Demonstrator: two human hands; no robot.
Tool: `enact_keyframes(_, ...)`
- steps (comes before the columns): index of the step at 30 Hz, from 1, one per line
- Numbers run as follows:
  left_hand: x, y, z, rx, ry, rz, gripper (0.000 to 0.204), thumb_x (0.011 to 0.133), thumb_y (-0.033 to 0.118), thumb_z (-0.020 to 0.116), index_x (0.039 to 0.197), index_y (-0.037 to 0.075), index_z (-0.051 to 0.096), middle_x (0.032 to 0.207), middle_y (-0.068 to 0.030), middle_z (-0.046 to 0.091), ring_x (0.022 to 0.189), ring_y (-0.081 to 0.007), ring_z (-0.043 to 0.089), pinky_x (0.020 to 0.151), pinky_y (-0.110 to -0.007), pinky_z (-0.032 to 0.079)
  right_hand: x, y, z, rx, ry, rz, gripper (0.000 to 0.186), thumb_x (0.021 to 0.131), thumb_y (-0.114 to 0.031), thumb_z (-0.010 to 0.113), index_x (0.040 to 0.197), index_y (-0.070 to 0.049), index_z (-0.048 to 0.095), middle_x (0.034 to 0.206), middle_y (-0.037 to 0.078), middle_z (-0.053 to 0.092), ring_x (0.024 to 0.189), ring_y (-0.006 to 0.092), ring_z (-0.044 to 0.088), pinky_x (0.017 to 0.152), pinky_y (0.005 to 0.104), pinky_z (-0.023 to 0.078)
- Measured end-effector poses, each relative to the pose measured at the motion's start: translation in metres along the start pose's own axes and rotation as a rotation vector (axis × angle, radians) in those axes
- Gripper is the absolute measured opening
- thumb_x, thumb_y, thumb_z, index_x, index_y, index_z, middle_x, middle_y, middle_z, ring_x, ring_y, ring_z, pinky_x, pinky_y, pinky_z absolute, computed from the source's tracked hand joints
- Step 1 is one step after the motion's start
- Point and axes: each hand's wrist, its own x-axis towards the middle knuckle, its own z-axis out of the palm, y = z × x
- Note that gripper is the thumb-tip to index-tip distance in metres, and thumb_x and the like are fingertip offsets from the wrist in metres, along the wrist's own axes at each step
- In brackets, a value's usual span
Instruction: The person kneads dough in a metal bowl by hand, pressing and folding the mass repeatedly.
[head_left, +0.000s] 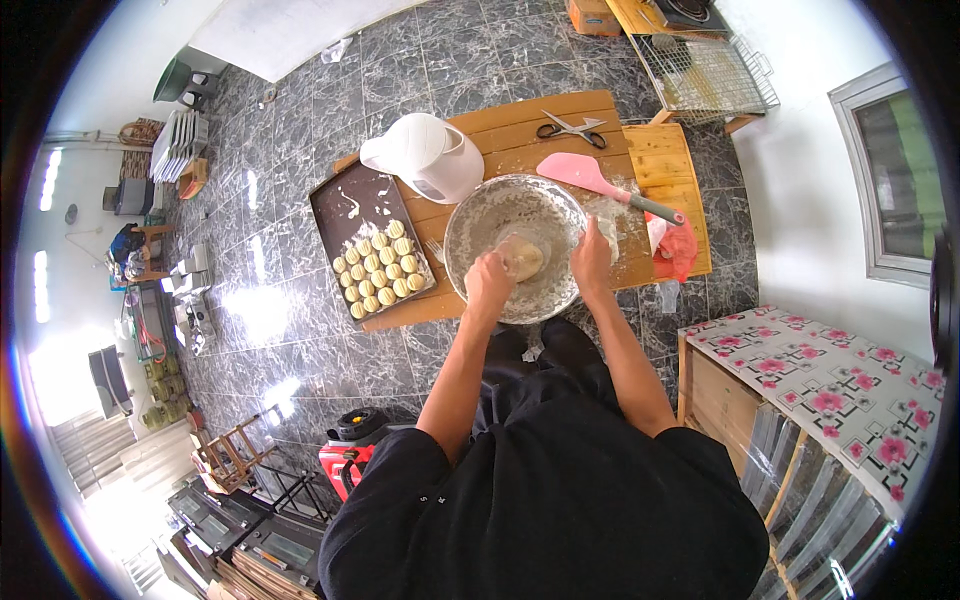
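Note:
In the large metal bowl [515,182], dusted with white powder, lies pale dough [524,262] with something translucent around it. My left hand [488,278] has its fingers closed on that translucent thing, too unclear to name. My right hand [592,255] grips the bowl's right rim. A dark tray [345,200] to the left holds several small ridged pale dough balls [385,256], with a fork [435,250] beside it. Behind the bowl are a white lidded jug [430,160], a pink spatula [580,172] and scissors [572,130]. All these are on a wooden table [500,110].
A red plastic bag [676,245] lies at the table's right. A wire rack [700,75] stands at the back right, a flower-patterned counter [820,370] at the right. A red machine [340,465] is behind me on the left; trays and boxes line the left wall.

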Motion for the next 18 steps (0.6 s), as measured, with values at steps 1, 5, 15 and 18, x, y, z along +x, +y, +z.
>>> enact_keyframes(1,0.001,-0.005,0.001,-0.042,0.120,0.010,0.068,0.077,0.024,0.074,0.138,0.023,0.046,0.111,-0.0277,0.061,0.101,-0.0393,0.061,0.086,-0.048,0.048,0.001,0.003,-0.001,0.001,0.004,0.000,0.038,0.088,-0.001,0.053,0.125,0.004,0.048,0.095,0.027,0.063,0.089,0.0434,0.061,0.075,0.0483,0.048)
enact_keyframes(5,0.017,-0.013,0.016,0.044,-0.061,0.066,0.088,0.075,0.028,0.076,0.147,0.011,0.028,0.146,-0.0237,0.028,0.127,-0.0432,0.043,0.093,-0.047,0.049,0.002,0.005,-0.002,-0.013,0.022,-0.009,0.038,0.086,0.000,0.054,0.124,0.005,0.048,0.095,0.027,0.063,0.089,0.0431,0.061,0.074,0.0483,0.048)
enact_keyframes(15,0.033,0.002,0.066,0.142,0.123,0.094,0.050,0.076,0.010,0.066,0.124,-0.002,0.055,0.119,-0.0259,0.057,0.109,-0.0386,0.058,0.087,-0.041,0.053,0.001,0.005,-0.003,0.007,0.050,-0.030,0.042,0.084,0.003,0.053,0.125,0.004,0.047,0.092,0.027,0.062,0.086,0.0431,0.060,0.073,0.0481,0.048)
enact_keyframes(18,0.044,-0.008,0.055,-0.042,0.115,0.037,0.040,0.078,0.011,0.063,0.115,-0.005,0.060,0.097,-0.0265,0.066,0.084,-0.0419,0.066,0.079,-0.044,0.055,0.003,0.004,-0.001,0.016,0.052,-0.028,0.040,0.084,0.003,0.053,0.124,0.005,0.048,0.093,0.026,0.063,0.086,0.0434,0.060,0.073,0.0488,0.048)
